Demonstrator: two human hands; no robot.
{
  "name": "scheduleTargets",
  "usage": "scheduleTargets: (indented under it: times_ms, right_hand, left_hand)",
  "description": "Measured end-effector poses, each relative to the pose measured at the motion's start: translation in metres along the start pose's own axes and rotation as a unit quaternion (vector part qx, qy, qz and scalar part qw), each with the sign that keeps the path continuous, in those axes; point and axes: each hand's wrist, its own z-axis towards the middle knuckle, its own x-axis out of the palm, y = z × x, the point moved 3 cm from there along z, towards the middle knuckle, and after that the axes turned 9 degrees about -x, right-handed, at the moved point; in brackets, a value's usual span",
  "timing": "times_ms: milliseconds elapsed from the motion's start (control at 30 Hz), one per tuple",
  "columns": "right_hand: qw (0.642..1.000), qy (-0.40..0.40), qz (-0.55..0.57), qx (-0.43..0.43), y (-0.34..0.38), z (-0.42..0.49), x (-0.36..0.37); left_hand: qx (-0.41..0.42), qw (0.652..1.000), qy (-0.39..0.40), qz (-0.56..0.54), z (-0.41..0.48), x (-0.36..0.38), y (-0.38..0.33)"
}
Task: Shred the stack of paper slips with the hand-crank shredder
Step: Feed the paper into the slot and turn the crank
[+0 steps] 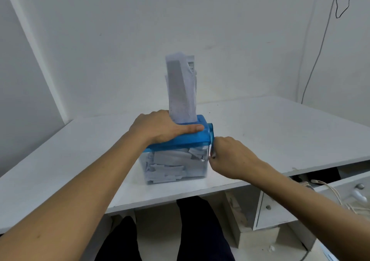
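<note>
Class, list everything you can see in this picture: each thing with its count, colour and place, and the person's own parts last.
shredder: one, blue top on a clear bin, near the desk's front edge
paper slips: one stack, white, upright in the shredder's slot
shreds: many, white, inside the clear bin
crank: one, blue, on the shredder's right side
desk: one, white, against the wall
drawer unit: one, white, under the desk's right end
cable: one, white, by the drawers
wire: one, grey, hanging down the wall at right
legs: two, dark trousers, under the desk
left hand: one, grips the shredder's top
right hand: one, grips the crank
</note>
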Motion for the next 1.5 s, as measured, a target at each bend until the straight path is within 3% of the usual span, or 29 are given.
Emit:
scheduleTargets:
  times_ms: [133,267,400,467,533,600,667,767,900,1000,1100,1267,1500]
  right_hand:
    - [0.991,0.126,0.040,0.020,0.011,0.009,-0.030]
    - [0.949,0.277,0.119,0.097,0.012,0.030,-0.066]
    - [0.934,0.312,0.121,0.129,0.011,0.050,-0.090]
    - [0.962,0.228,0.102,0.110,0.009,0.058,-0.099]
    - [0.996,0.050,0.044,0.060,0.010,0.065,-0.104]
    - [0.991,-0.130,-0.026,0.014,0.011,0.068,-0.097]
    - [0.971,-0.237,-0.036,-0.007,0.011,0.073,-0.085]
    - [0.969,-0.230,0.090,0.021,0.001,0.099,-0.066]
    - [0.959,-0.109,0.225,0.130,-0.026,0.112,-0.019]
    - [0.926,-0.034,0.332,0.174,-0.036,0.088,0.017]
    - [0.908,-0.012,0.371,0.194,-0.034,0.063,0.031]
    - [0.896,-0.077,0.383,0.210,-0.027,0.030,0.031]
    - [0.936,-0.196,0.280,0.085,-0.002,-0.022,0.000]
  left_hand:
    - [-0.006,1.000,-0.001,0.003,-0.003,-0.004,-0.003]
    - [-0.008,1.000,-0.007,-0.009,-0.003,-0.003,-0.001]
    - [0.001,1.000,-0.011,-0.023,-0.001,-0.001,0.001]
    - [0.004,1.000,-0.011,-0.028,0.000,-0.003,0.001]
    - [0.004,0.999,-0.006,-0.035,-0.001,-0.003,0.001]
    - [0.006,0.999,-0.004,-0.036,-0.001,-0.003,0.000]
    - [0.009,0.999,-0.008,-0.030,0.000,-0.002,0.001]
    - [0.006,1.000,-0.012,-0.025,0.002,-0.003,0.003]
    - [0.015,1.000,-0.005,-0.009,0.002,-0.002,0.002]
    - [0.037,0.999,-0.004,0.001,-0.002,-0.002,0.001]
    - [0.039,0.999,-0.022,-0.018,-0.004,-0.002,0.002]
    - [0.027,0.999,-0.020,-0.025,-0.005,-0.001,0.003]
    - [0.022,0.999,-0.007,-0.032,-0.004,-0.003,0.002]
